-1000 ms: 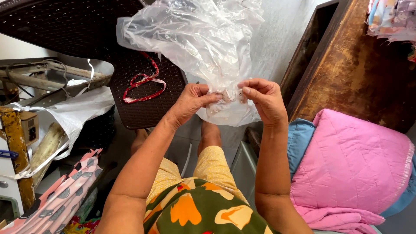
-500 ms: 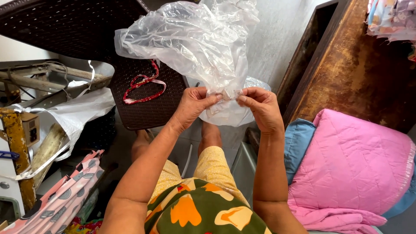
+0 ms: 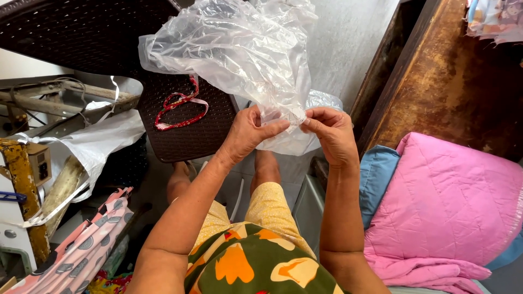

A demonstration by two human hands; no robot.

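A large crumpled clear plastic bag (image 3: 239, 54) is held up in front of me, above my knees. My left hand (image 3: 248, 133) pinches its lower edge from the left, thumb and forefinger closed on the film. My right hand (image 3: 329, 130) pinches the same edge from the right, a few centimetres away. The bag's bulk billows up and left over a dark brown woven plastic stool (image 3: 185, 120). A red and white ribbon (image 3: 180, 103) lies on the stool seat.
A folded pink quilt (image 3: 452, 201) over a blue cushion (image 3: 378, 174) sits at the right, beside a worn brown wooden surface (image 3: 452, 76). At the left are a white plastic sheet (image 3: 98, 141), wooden clutter and pink patterned fabric (image 3: 81, 256).
Both hands have shifted slightly along the bag's lower edge and the bag has swung a little; the grip stays the same.
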